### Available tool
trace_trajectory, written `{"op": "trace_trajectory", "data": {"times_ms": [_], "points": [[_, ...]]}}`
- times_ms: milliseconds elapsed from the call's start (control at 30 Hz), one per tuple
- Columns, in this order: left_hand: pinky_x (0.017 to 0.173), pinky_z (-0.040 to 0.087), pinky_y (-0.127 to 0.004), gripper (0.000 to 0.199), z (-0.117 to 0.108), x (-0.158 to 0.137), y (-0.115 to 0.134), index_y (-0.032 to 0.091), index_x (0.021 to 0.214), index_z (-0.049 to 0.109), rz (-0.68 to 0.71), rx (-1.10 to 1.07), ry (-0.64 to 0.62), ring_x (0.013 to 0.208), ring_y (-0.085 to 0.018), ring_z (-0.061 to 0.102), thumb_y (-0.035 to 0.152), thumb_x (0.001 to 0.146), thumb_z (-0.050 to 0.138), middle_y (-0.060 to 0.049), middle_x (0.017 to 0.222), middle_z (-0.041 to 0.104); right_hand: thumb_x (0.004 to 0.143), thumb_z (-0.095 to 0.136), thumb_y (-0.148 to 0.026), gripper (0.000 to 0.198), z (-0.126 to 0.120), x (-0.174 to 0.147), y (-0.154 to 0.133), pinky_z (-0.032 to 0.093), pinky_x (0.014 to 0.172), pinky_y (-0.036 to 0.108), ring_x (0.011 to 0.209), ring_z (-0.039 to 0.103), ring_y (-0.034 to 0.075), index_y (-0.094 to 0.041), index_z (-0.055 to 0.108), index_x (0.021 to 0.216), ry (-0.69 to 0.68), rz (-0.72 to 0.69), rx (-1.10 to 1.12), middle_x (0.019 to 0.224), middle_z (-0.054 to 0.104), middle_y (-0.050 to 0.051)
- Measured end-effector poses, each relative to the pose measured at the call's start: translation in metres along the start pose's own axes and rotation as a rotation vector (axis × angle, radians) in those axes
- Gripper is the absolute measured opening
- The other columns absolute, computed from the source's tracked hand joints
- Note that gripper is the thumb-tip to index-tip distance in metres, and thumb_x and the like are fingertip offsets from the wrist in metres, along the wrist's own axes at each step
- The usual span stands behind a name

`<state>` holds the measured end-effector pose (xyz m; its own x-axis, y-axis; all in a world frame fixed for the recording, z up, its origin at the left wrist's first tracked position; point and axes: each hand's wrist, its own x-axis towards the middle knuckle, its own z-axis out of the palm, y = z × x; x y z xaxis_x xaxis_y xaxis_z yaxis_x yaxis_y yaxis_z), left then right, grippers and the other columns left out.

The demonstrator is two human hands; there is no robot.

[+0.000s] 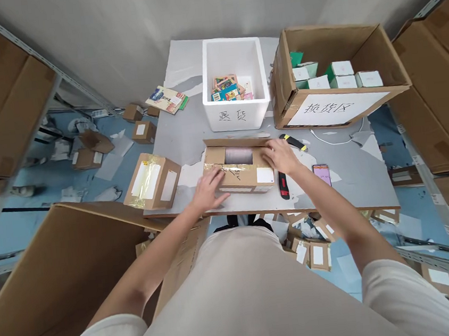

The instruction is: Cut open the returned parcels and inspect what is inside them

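Observation:
A small cardboard box (245,174) lies on the table in front of me with its long back flap lifted. Through the gap in its top, something pale and shiny shows inside; I cannot tell what it is. My left hand (209,190) rests on the box's left front corner, fingers spread and lying flat. At the right end, my right hand (281,155) has its fingers bent over the box's edge and flap. Beside that hand lie a red and black box cutter (283,185) and a yellow and black cutter (294,142).
A white foam bin (237,116) with booklets stands at the back, beside a large carton (338,109) of white and green boxes. Left are a taped parcel (151,182) and booklets (166,99). A phone (322,174) lies right. An open carton (70,269) stands lower left.

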<state>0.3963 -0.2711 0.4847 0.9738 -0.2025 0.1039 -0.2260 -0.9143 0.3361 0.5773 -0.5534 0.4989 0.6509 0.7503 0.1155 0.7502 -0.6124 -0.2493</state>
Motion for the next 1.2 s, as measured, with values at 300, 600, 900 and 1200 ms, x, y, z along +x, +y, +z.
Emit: {"op": "trace_trajectory", "data": {"times_ms": [300, 600, 900, 1200], "points": [[0.118, 0.016, -0.048, 0.102, -0.059, 0.079, -0.075, 0.011, 0.153, 0.015, 0.098, 0.073, -0.248, 0.148, -0.032, 0.011, 0.074, 0.077, 0.044, -0.016, 0.159, 0.017, 0.074, 0.071, -0.046, 0.073, -0.002, -0.048, -0.024, 0.04, 0.087, 0.04, 0.109, 0.048, 0.033, -0.013, 0.045, 0.135, -0.264, 0.085, 0.006, 0.124, 0.054, 0.018], [0.119, 0.019, -0.039, 0.073, -0.033, 0.104, -0.082, 0.009, 0.151, 0.02, -0.055, 0.001, -0.422, 0.148, -0.022, 0.016, 0.052, 0.093, 0.015, -0.011, 0.159, 0.021, 0.086, 0.058, -0.026, 0.013, -0.002, -0.075, -0.06, 0.038, 0.084, 0.037, 0.088, 0.053, 0.024, -0.018, 0.055, 0.097, -0.118, 0.149, -0.068, 0.093, 0.06, 0.008], [0.115, 0.013, -0.06, 0.103, -0.037, 0.104, -0.063, 0.012, 0.154, 0.0, -0.15, 0.079, -0.496, 0.149, -0.034, 0.005, 0.073, 0.079, 0.035, -0.014, 0.161, 0.004, 0.094, 0.042, -0.03, 0.032, 0.016, -0.146, -0.094, 0.034, 0.104, 0.044, 0.129, 0.045, 0.029, -0.013, 0.063, 0.112, -0.065, -0.048, -0.059, 0.135, 0.055, 0.017], [0.11, 0.013, -0.07, 0.137, -0.016, 0.106, -0.011, 0.004, 0.151, -0.01, -0.466, 0.185, -0.414, 0.146, -0.043, -0.007, 0.073, 0.057, 0.062, -0.025, 0.158, -0.009, 0.092, 0.034, -0.062, 0.061, -0.017, -0.044, -0.126, 0.046, 0.071, 0.034, 0.086, 0.067, 0.028, -0.011, 0.068, 0.091, -0.384, 0.566, -0.184, 0.094, 0.069, 0.019]]}}
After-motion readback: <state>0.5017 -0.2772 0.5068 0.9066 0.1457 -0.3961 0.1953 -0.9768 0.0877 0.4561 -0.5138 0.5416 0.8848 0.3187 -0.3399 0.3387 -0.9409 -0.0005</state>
